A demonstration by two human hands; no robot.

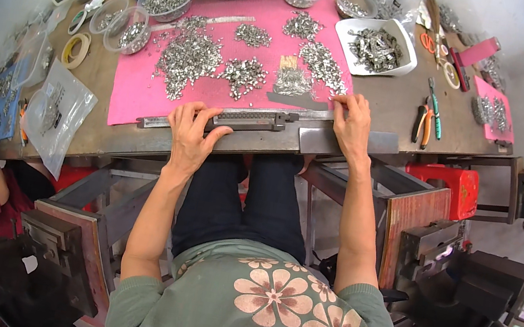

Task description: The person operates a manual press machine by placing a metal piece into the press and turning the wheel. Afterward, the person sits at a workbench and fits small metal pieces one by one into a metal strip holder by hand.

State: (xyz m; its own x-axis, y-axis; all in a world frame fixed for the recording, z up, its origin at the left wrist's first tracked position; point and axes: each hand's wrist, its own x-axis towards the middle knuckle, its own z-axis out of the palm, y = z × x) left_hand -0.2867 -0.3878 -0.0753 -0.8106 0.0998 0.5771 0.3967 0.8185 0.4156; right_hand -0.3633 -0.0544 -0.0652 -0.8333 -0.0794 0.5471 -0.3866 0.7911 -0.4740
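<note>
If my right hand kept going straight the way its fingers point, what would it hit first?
Probably the near end of the pile of small silver metal pieces on the pink mat, just beyond your right hand; its height above the mat is unclear.

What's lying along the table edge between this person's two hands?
The head view shows a long dark metal bar and part of a flat grey plate between the left hand and right hand.
</note>
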